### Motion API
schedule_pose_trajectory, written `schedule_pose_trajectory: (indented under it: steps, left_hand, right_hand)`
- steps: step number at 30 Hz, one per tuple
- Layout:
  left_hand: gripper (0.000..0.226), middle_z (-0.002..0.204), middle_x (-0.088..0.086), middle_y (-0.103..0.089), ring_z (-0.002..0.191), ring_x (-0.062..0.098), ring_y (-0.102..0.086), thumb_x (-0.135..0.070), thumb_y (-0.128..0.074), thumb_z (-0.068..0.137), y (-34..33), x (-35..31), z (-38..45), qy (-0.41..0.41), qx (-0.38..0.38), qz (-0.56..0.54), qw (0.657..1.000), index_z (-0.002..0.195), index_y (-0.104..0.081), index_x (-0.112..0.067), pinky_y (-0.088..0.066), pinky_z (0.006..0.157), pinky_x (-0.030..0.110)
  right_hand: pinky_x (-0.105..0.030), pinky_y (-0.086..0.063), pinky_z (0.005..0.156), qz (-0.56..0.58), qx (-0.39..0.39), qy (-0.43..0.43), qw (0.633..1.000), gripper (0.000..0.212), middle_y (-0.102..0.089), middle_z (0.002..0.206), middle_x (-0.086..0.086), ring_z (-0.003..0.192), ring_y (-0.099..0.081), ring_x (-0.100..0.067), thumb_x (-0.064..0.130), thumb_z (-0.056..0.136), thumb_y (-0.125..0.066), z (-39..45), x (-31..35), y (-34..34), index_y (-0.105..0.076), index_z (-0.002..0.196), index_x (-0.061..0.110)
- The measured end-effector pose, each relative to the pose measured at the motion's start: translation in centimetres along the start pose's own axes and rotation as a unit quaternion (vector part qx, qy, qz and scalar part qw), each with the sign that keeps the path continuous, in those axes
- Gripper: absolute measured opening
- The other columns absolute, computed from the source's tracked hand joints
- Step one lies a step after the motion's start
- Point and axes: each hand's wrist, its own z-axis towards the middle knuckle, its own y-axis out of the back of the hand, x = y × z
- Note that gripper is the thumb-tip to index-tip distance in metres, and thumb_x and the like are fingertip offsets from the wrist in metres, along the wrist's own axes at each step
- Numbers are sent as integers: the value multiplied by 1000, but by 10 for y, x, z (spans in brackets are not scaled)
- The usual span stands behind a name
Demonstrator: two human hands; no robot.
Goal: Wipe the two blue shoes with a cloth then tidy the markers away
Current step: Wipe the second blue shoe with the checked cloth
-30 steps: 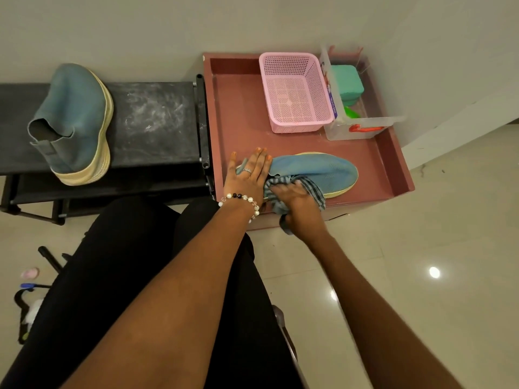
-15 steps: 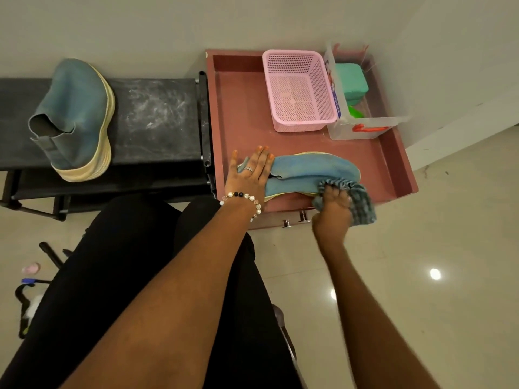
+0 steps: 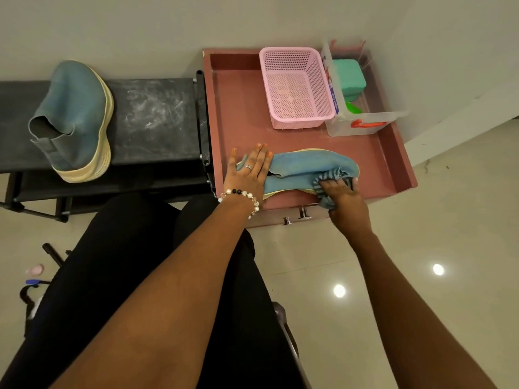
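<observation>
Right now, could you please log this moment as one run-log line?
step: wiping shoe | left hand: flat on shoe heel end | right hand: grips cloth at toe | second shoe: on black rack

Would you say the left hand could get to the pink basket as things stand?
Probably yes. The left hand lies flat on the heel of the shoe, holding nothing, and only bare tray floor lies between it and the pink basket. Letting go would leave the shoe unsteadied while the right hand wipes.

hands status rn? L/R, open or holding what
Left hand: open, fingers straight, pressing flat on the heel end of the blue shoe.
Right hand: closed on the striped cloth, against the shoe's toe end.
</observation>
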Motion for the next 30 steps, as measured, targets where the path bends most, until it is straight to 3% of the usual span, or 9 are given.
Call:
schedule_pose_trajectory:
  steps: [4, 7, 11, 14, 17, 19, 22, 25, 30]
  left_hand:
    - [96, 159, 8, 16, 146, 20, 14, -51, -45, 92, 1, 0, 0, -2, 5, 2, 1000, 148, 18, -7, 1, 113, 60]
    - [80, 159, 8, 15, 146, 20, 14, -40, -35, 99, 0, -2, -1, 1, -4, 7, 1000, 149, 18, -7, 1, 113, 61]
    - [62, 159, 6, 15, 146, 19, 14, -21, -23, 102, 1, 2, -2, -12, -22, -31, 999, 150, 16, -8, 3, 113, 60]
    - [74, 158, 4, 20, 146, 23, 18, -19, -39, 98, 9, 6, -8, -26, -26, -81, 996, 151, 12, -10, 5, 113, 59]
    - [95, 157, 2, 23, 144, 29, 20, -26, -61, 87, 21, 11, -16, 46, -79, -115, 989, 152, 8, -12, 13, 108, 60]
    - [84, 159, 1, 18, 145, 28, 18, -20, -54, 90, 27, 18, -21, 103, -100, -115, 983, 153, 3, -13, 17, 103, 64]
    - [73, 160, 0, 11, 145, 26, 20, -12, -39, 94, 29, 25, -29, 123, -57, -59, 989, 153, 4, -15, 20, 97, 70]
    - [88, 160, -2, 13, 143, 26, 24, -10, -43, 92, 23, 26, -29, 115, 3, -30, 993, 147, 25, -19, 24, 95, 70]
    - [103, 159, -5, 11, 142, 26, 26, -6, -51, 87, 21, 32, -27, 92, 60, -14, 994, 142, 34, -22, 24, 95, 69]
  right_hand:
    - [-48, -21, 114, 21, -32, -127, 991, 67, -54, 121, -22, 118, -46, -39, -14, 62, -58, -1, 46, -11, -51, 128, -2]
    - [-49, -31, 107, 87, -30, -197, 976, 60, -45, 130, -24, 123, -36, -40, -8, 73, -56, 2, 100, -6, -43, 132, -5]
    - [-53, -38, 102, 132, -11, -9, 991, 60, -52, 122, -27, 115, -45, -44, -13, 67, -59, -1, 134, 8, -52, 126, -5]
    - [-36, -45, 93, 221, 31, 37, 974, 55, -64, 115, -18, 105, -58, -33, -6, 68, -53, -3, 100, 23, -64, 120, 9]
    - [-30, -49, 80, 257, -35, -68, 963, 45, -71, 98, -16, 88, -65, -30, 9, 68, -41, -2, 63, 39, -73, 101, 8]
    - [-38, -47, 72, 213, -96, -180, 956, 43, -68, 88, -26, 83, -63, -39, 12, 71, -36, -1, 53, 41, -70, 90, -4]
    - [-42, -40, 92, 122, -33, -225, 966, 35, -58, 112, -32, 111, -52, -42, 7, 79, -44, -1, 66, 27, -60, 104, -12]
    - [-39, -18, 114, 91, 42, -171, 980, 60, -33, 145, -24, 138, -23, -35, 4, 81, -53, -1, 105, 8, -36, 137, -6]
    - [-45, -14, 116, 108, 47, 13, 993, 58, -46, 133, -23, 129, -35, -35, 8, 75, -50, 3, 169, -2, -44, 131, -5]
